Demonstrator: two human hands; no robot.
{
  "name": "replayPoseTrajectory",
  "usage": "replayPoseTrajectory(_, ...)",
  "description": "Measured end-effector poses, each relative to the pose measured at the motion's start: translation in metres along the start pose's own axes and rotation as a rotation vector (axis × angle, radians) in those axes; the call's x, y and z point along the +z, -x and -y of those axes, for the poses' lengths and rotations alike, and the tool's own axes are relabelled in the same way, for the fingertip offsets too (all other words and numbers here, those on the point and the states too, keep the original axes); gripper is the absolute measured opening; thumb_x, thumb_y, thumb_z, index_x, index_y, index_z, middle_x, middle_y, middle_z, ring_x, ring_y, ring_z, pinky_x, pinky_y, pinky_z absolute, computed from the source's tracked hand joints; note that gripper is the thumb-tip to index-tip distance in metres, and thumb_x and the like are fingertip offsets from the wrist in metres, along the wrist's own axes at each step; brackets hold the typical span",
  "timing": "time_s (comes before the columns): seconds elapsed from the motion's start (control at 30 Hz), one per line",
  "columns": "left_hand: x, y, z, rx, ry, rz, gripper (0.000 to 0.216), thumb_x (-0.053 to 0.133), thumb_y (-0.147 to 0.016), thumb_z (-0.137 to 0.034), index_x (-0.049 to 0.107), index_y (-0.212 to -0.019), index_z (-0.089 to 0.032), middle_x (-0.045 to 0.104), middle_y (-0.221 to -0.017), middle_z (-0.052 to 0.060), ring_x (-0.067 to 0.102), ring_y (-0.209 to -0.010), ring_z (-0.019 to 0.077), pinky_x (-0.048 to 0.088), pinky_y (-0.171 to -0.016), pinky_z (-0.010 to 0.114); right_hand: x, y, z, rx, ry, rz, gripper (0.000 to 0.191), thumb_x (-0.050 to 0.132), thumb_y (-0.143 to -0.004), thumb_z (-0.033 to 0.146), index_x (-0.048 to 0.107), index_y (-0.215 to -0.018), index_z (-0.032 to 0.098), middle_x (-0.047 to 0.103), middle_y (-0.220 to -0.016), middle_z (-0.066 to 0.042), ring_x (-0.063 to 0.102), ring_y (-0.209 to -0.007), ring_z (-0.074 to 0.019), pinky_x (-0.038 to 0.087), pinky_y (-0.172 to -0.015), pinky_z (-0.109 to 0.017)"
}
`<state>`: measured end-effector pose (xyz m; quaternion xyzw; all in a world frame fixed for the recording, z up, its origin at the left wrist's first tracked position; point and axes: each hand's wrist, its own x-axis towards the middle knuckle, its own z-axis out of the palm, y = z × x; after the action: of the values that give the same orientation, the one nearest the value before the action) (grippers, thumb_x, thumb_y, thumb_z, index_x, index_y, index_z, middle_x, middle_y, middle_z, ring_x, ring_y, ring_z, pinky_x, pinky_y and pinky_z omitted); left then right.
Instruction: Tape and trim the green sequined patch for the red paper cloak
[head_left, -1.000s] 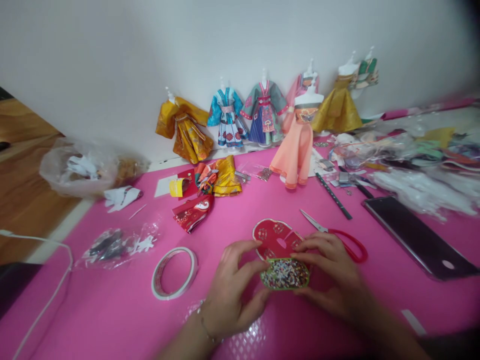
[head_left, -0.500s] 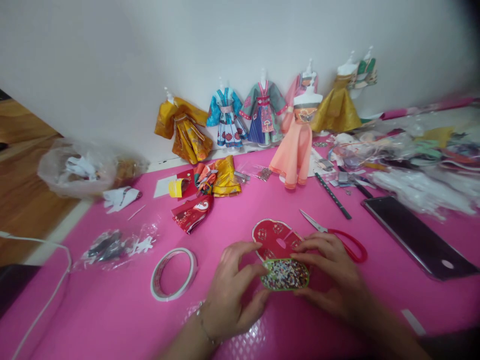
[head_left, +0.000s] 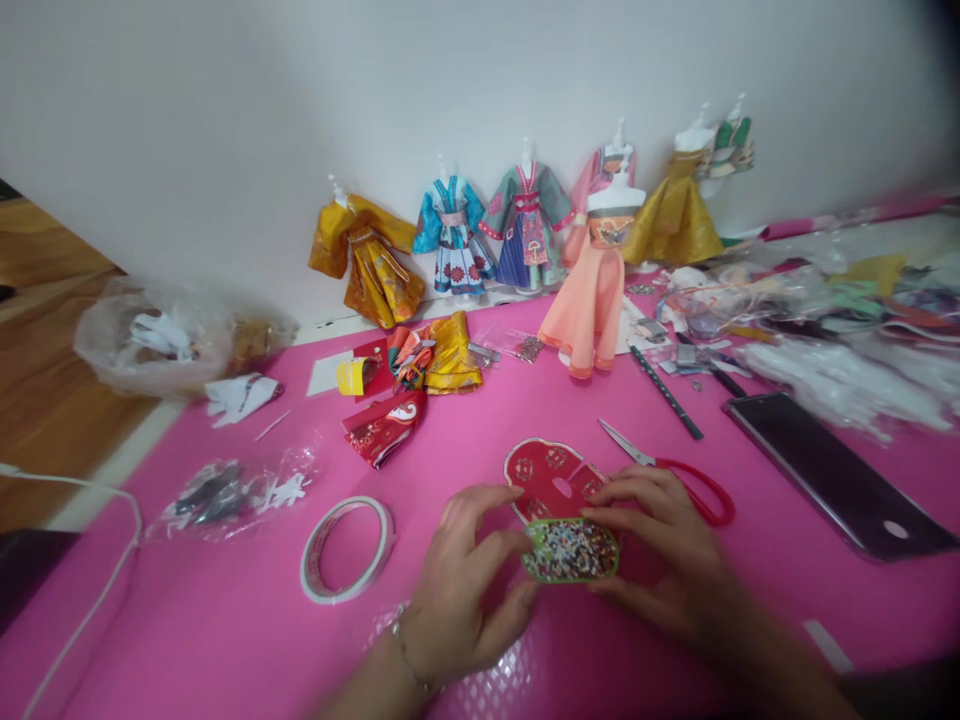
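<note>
Between both hands is a small oblong piece with a green rim and a speckled, multicoloured face (head_left: 571,552). My left hand (head_left: 472,580) pinches its left end between thumb and fingers. At its right end, the thumb and fingers of my right hand (head_left: 664,550) grip it. Just behind lies a red patterned fabric piece (head_left: 536,476) with a pale border and a pink oval opening; fingertips of both hands reach its edges. Red-handled scissors (head_left: 694,485) lie partly behind my right hand. A roll of white tape (head_left: 347,550) rests left of my left hand.
Several doll torsos in small robes stand along the wall, including a peach dress (head_left: 589,300). A phone (head_left: 840,470) and a black pen (head_left: 666,392) lie right. Folded red cloth (head_left: 386,428), plastic bags (head_left: 154,335) and a white cable (head_left: 139,510) are left.
The speckled piece has tilted very slightly between my fingers. Both hands keep the same hold, and everything else stays in place.
</note>
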<state>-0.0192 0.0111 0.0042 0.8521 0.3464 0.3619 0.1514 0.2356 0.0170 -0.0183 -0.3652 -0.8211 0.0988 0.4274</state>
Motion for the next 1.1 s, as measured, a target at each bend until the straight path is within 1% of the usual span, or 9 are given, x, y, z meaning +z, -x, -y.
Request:
replayPoseTrajectory(0.2, 0.0014, 0.0003, 0.0009, 0.024, -0.006, 0.009, 0.025, 0.056, -0.090, -0.022, 0.059, -0.115, -0.021, 0.052, -0.132, 0.013, 0.053, -0.121, 0.0299, 0.048, -0.098, 0.046, -0.0002, 0.0017, -0.0010, 0.008, -0.003, 0.014, 0.042, 0.070, -0.090, 0.050, 0.063, -0.120, 0.022, 0.064, -0.113, -0.010, 0.054, -0.112, -0.0295, 0.043, -0.096, -0.048)
replayPoseTrajectory(0.47, 0.0048, 0.0014, 0.0023, 0.031, -0.031, 0.020, 0.028, 0.055, -0.093, -0.027, 0.058, -0.120, -0.022, 0.053, -0.133, 0.015, 0.054, -0.121, 0.0314, 0.050, -0.097, 0.049, -0.0001, -0.0009, 0.0005, 0.000, 0.001, -0.010, 0.040, 0.069, -0.090, 0.051, 0.065, -0.117, 0.021, 0.066, -0.110, -0.011, 0.056, -0.109, -0.0292, 0.045, -0.094, -0.048)
replayPoseTrajectory(0.57, 0.0039, 0.0019, 0.0015, 0.024, -0.025, 0.017, 0.025, 0.055, -0.092, -0.027, 0.058, -0.117, -0.022, 0.054, -0.132, 0.015, 0.055, -0.120, 0.0312, 0.050, -0.097, 0.048, 0.0005, -0.0005, 0.0004, 0.011, 0.009, -0.015, 0.040, 0.070, -0.089, 0.051, 0.066, -0.116, 0.021, 0.068, -0.109, -0.011, 0.058, -0.109, -0.0295, 0.046, -0.094, -0.048)
replayPoseTrajectory(0.77, -0.0018, -0.0003, -0.0012, -0.007, -0.052, -0.033, 0.020, 0.055, -0.090, -0.021, 0.058, -0.110, -0.022, 0.054, -0.130, 0.014, 0.056, -0.117, 0.0294, 0.051, -0.095, 0.045, 0.0002, -0.0010, 0.0006, 0.020, 0.024, -0.014, 0.041, 0.070, -0.089, 0.053, 0.067, -0.117, 0.023, 0.069, -0.109, -0.009, 0.060, -0.108, -0.0296, 0.046, -0.094, -0.049)
replayPoseTrajectory(0.93, 0.0004, 0.0003, -0.0001, -0.011, -0.058, -0.017, 0.026, 0.055, -0.091, -0.022, 0.058, -0.116, -0.021, 0.053, -0.132, 0.014, 0.054, -0.120, 0.0299, 0.049, -0.098, 0.047, -0.0003, -0.0012, 0.0008, 0.012, 0.007, -0.001, 0.042, 0.072, -0.088, 0.052, 0.066, -0.117, 0.022, 0.068, -0.109, -0.010, 0.058, -0.109, -0.0292, 0.046, -0.094, -0.048)
replayPoseTrajectory(1.1, 0.0046, 0.0031, 0.0024, 0.014, -0.031, 0.006, 0.027, 0.055, -0.092, -0.026, 0.058, -0.119, -0.022, 0.055, -0.131, 0.015, 0.055, -0.120, 0.0307, 0.050, -0.096, 0.047, 0.0007, 0.0006, -0.0003, 0.018, 0.017, -0.021, 0.042, 0.072, -0.087, 0.051, 0.067, -0.116, 0.022, 0.069, -0.109, -0.010, 0.060, -0.109, -0.0298, 0.047, -0.094, -0.049)
